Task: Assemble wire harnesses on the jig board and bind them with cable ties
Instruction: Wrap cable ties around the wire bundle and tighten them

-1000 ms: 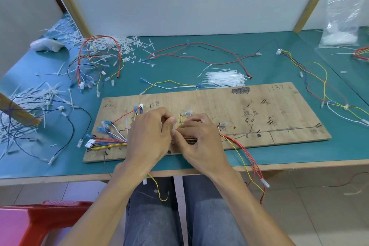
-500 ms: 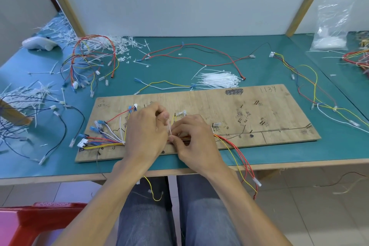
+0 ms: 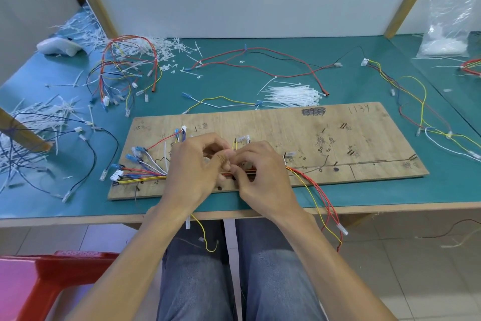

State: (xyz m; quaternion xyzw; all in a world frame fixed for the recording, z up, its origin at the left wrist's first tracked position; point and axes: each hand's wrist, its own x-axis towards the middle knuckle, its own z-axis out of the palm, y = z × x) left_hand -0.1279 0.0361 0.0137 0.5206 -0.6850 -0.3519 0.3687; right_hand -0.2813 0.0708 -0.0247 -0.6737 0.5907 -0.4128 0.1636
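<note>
Wire harness (image 3: 145, 174) on one jig board (image 3: 338, 138), pinched by left hand (image 3: 192, 172) and right hand (image 3: 263, 176).

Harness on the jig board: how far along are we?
Done: harness routed along the jig board, connectors fanned at its left. In hand: left grip and right grip pinch it mid-board. Left: red and yellow tails hang unbound; spare cable ties wait behind.

Handwritten in dark pen on the wooden jig board (image 3: 286, 125): "1134" (image 3: 359, 108) near the far right corner, just beside a blacked-out scribble (image 3: 313, 112), not readable. Faint "75" (image 3: 137, 128) at the far left corner. "12" (image 3: 200, 126) further right. Other small notes too blurred to read.
</note>
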